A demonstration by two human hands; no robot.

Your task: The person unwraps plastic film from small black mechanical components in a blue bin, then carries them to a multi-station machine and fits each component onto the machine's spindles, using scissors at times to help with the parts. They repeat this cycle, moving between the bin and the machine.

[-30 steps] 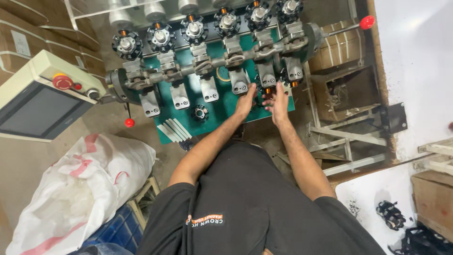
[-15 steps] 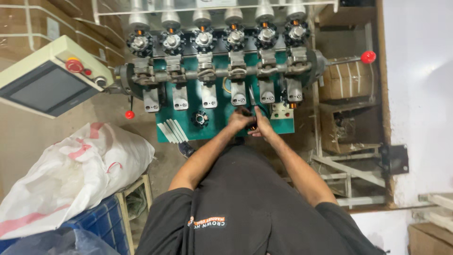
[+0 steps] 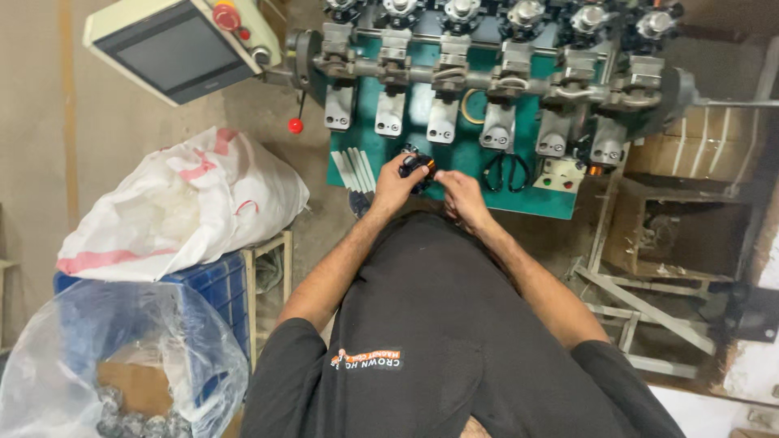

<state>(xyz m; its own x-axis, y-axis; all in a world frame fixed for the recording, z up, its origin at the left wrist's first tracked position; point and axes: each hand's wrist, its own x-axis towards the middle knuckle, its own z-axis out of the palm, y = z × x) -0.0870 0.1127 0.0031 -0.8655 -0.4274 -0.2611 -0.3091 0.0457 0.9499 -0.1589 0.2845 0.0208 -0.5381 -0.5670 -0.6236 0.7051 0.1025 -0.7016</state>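
My left hand (image 3: 395,184) is closed around a small black coil part (image 3: 415,167) with an orange spot, held just over the front of the green machine bed (image 3: 454,154). My right hand (image 3: 460,193) sits right beside it, fingers curled toward the same part and pinching near it. Both hands hover below a row of grey metal winding heads (image 3: 499,126) on the machine. Black-handled scissors (image 3: 508,172) lie on the green bed, just right of my right hand.
A control panel with a screen and red button (image 3: 174,49) stands at upper left. A red-knobbed lever (image 3: 295,125) hangs below it. A white sack (image 3: 182,203) rests on a blue crate (image 3: 215,284); a clear bag of parts (image 3: 114,365) lies lower left. Metal frames (image 3: 641,284) stand right.
Both hands came back from the winding heads toward my body and closed together on the small black part. The view has tilted down and left, showing more of the sack and bag.
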